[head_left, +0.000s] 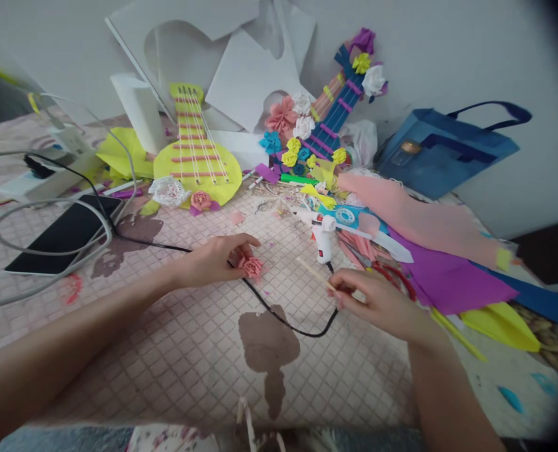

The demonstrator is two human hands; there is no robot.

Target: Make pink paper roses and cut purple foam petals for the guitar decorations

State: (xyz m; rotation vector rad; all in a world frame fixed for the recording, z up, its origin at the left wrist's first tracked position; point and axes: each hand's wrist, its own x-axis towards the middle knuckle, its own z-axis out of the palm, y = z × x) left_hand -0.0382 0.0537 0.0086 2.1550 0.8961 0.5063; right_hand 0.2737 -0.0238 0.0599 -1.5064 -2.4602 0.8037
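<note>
My left hand pinches a pink paper flower just above the patterned tablecloth, near a black cord. Between the thumb and fingers of my right hand is a thin pale wooden stick, its tip pointing up and left. A white hot glue gun stands just beyond my right hand, its cord running down beside the fingers. Behind, a yellow paper guitar with strings leans upright, a second pink flower and a white flower at its base.
A blue paper guitar covered in flowers leans at the back. Coloured paper sheets and red-handled scissors crowd the right side. A blue bag stands behind them. At left lie a black tablet-like slab, loose cables and a power strip.
</note>
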